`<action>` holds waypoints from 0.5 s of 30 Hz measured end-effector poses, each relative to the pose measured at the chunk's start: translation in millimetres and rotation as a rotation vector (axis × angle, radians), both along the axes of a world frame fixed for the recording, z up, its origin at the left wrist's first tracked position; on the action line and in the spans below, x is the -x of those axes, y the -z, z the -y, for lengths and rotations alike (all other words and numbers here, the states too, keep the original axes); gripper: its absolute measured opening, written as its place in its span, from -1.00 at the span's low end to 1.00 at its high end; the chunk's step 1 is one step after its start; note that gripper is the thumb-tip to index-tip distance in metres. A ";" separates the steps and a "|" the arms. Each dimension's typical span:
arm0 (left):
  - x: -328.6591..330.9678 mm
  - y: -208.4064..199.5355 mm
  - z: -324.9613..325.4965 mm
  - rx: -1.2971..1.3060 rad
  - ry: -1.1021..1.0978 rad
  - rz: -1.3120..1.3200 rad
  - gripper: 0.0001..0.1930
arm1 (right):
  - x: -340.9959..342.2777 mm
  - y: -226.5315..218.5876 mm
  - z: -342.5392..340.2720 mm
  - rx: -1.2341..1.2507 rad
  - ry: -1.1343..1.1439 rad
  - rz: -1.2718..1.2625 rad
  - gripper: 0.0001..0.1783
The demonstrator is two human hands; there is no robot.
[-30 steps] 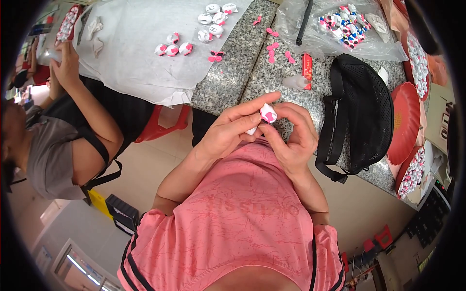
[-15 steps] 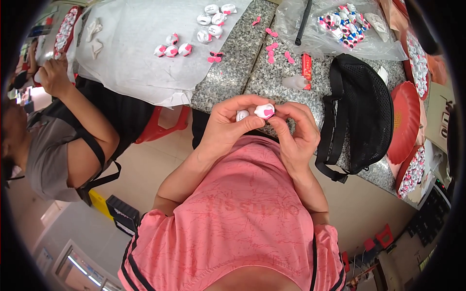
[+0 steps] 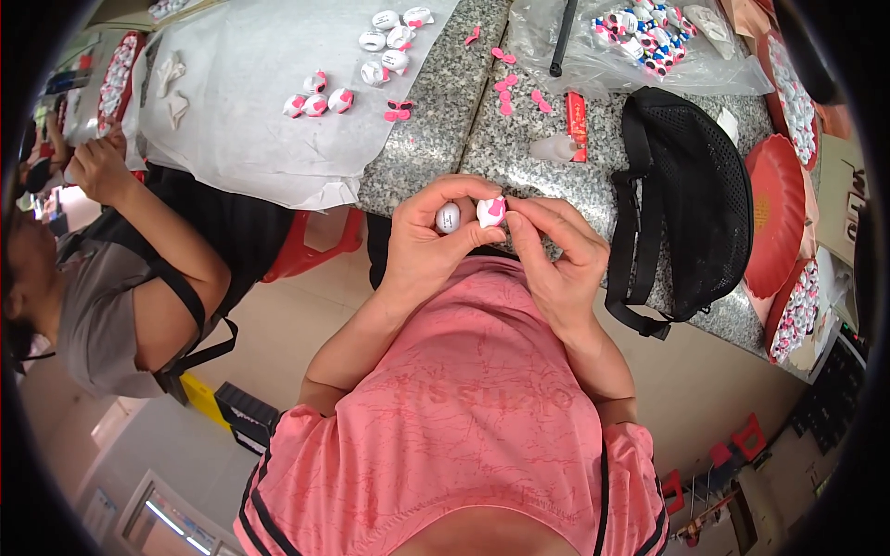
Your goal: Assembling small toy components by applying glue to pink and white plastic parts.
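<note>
Just above centre frame, close over the pink shirt, the left hand (image 3: pixel 428 243) pinches a small white egg-shaped piece (image 3: pixel 448 217) steady while the right hand (image 3: pixel 553 261) presses a pink-patched one (image 3: pixel 491 210) beside it, finished pieces (image 3: pixel 316 102) lying apart on white paper (image 3: pixel 241 111) upper left.

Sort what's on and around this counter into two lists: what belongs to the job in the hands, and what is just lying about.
In the job:
- left hand holding a small white ball
- right hand pinching a white-and-pink piece
- loose pink bits on the granite counter
- finished pink-and-white pieces on the white sheet

Lying about:
- black mesh bag
- red trays
- plastic bag of coloured pieces
</note>
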State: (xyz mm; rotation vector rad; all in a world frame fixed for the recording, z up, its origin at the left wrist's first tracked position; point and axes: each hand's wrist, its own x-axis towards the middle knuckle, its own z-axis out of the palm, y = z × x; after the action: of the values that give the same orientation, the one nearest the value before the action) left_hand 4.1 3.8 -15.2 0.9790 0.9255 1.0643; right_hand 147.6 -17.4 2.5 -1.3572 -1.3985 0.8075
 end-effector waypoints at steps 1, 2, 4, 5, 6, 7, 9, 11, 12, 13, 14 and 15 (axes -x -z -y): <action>-0.3 0.2 0.1 -0.014 -0.009 -0.013 -0.70 | 0.3 -1.3 0.4 0.013 0.000 0.001 -0.82; -0.7 0.3 0.1 -0.028 -0.019 -0.025 -0.70 | 0.5 -2.5 0.8 0.014 0.001 0.000 -0.82; -1.3 -0.1 0.5 -0.041 -0.028 -0.038 -0.70 | 1.1 -4.6 1.4 0.013 0.009 0.007 -0.82; -1.6 -1.3 1.2 -0.029 -0.028 -0.029 -0.70 | 1.3 -5.1 1.8 0.013 0.012 0.011 -0.83; -1.8 -2.5 1.9 -0.018 -0.029 -0.021 -0.70 | 1.4 -5.0 2.2 0.013 0.012 0.011 -0.83; -1.8 -3.0 2.3 -0.006 -0.029 -0.012 -0.70 | 1.6 -4.9 2.6 0.012 0.016 0.013 -0.83; -1.3 -1.7 2.2 -0.018 -0.023 -0.022 -0.69 | 1.9 -4.7 2.9 0.008 0.024 0.019 -0.83; -0.6 -0.3 2.1 -0.041 -0.008 -0.040 -0.69 | 2.8 -4.9 2.5 0.003 0.027 0.019 -0.84; -0.2 -0.2 2.1 -0.041 -0.009 -0.040 -0.69 | 3.3 -5.0 2.3 -0.002 0.030 0.019 -0.84; 0.2 -0.5 2.2 -0.027 -0.003 -0.045 -0.69 | 3.5 -5.2 2.2 -0.008 0.034 0.019 -0.84; 0.6 -0.8 2.3 -0.014 0.002 -0.049 -0.70 | 3.5 -5.0 2.2 -0.008 0.033 0.019 -0.84; 0.8 -1.3 2.4 -0.001 0.008 -0.054 -0.70 | 3.6 -4.5 2.3 -0.017 0.035 0.012 -0.84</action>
State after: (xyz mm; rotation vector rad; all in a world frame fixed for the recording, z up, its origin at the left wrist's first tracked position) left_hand 3.3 1.4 -13.9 1.0156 0.9644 1.0357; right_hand 144.0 -19.7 7.0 -1.3722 -1.3845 0.7638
